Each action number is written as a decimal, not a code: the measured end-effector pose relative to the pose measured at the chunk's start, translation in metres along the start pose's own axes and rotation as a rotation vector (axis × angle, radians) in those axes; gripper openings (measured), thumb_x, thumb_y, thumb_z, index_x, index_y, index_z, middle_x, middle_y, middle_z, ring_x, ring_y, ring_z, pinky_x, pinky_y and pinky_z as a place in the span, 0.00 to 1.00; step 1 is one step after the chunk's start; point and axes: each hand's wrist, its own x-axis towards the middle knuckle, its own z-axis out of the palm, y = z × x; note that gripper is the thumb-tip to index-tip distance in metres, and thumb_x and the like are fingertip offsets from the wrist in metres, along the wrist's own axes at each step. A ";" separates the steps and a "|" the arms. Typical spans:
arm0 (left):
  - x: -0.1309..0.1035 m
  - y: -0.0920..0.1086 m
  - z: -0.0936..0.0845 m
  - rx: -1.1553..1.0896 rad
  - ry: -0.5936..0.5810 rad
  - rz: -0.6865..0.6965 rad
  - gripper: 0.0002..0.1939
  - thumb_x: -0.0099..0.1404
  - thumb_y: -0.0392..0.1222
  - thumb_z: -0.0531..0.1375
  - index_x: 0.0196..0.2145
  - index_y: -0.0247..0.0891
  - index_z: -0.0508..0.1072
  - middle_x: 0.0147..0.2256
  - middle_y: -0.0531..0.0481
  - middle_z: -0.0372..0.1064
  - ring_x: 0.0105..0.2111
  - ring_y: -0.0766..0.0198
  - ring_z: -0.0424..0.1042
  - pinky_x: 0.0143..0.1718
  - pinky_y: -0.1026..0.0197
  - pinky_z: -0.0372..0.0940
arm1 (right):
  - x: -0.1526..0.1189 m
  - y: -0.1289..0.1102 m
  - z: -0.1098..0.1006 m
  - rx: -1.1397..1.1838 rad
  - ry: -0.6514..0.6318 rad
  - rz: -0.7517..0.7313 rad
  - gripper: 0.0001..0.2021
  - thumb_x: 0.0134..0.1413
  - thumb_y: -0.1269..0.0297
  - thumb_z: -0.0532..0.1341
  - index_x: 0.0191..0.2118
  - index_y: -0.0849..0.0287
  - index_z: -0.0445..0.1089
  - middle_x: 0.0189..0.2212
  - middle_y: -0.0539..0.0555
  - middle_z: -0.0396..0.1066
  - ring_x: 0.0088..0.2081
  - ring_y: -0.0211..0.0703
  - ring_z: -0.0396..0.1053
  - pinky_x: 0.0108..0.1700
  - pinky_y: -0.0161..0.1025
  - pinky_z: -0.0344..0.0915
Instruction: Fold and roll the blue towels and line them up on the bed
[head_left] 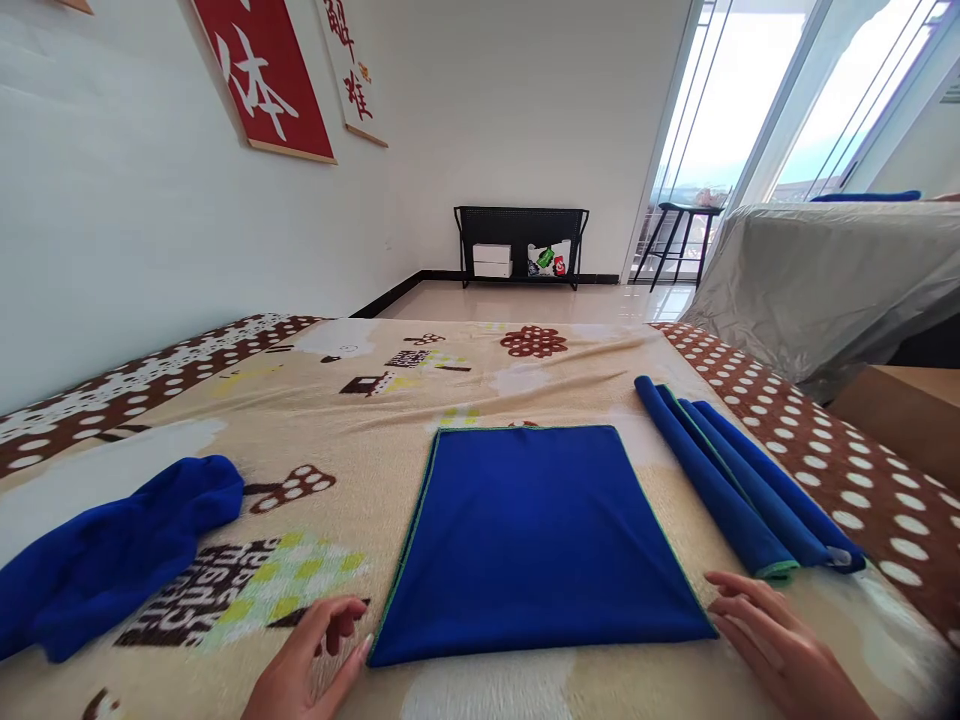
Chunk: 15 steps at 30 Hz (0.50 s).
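Note:
A blue cloth (525, 540) with green stitched edges lies folded flat into a near square in front of me. My left hand (311, 655) is by its near left corner, the thumb tip at the corner and the fingers loosely bent, with a gap between them. At the near right corner, my right hand (780, 640) rests with fingers stretched out, the tips touching or very close to the edge. Neither hand grips the cloth. Several rolled blue cloths (739, 480) lie side by side to the right. A crumpled blue cloth (135, 545) sits at the left.
A patterned beige blanket (375, 420) with brown dotted borders covers the surface. Beyond it stand a black rack (523, 240) against the wall and a black stool (682, 235) by the window. Plastic-covered furniture (847, 270) and a cardboard box (900, 415) are at the right.

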 end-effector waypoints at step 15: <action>0.028 0.120 0.155 0.339 -0.110 0.450 0.37 0.68 0.33 0.48 0.72 0.42 0.41 0.68 0.43 0.52 0.67 0.52 0.55 0.64 0.43 0.55 | 0.078 -0.174 0.115 -0.099 -0.062 -0.117 0.33 0.66 0.68 0.48 0.73 0.57 0.38 0.68 0.57 0.52 0.67 0.51 0.56 0.62 0.52 0.62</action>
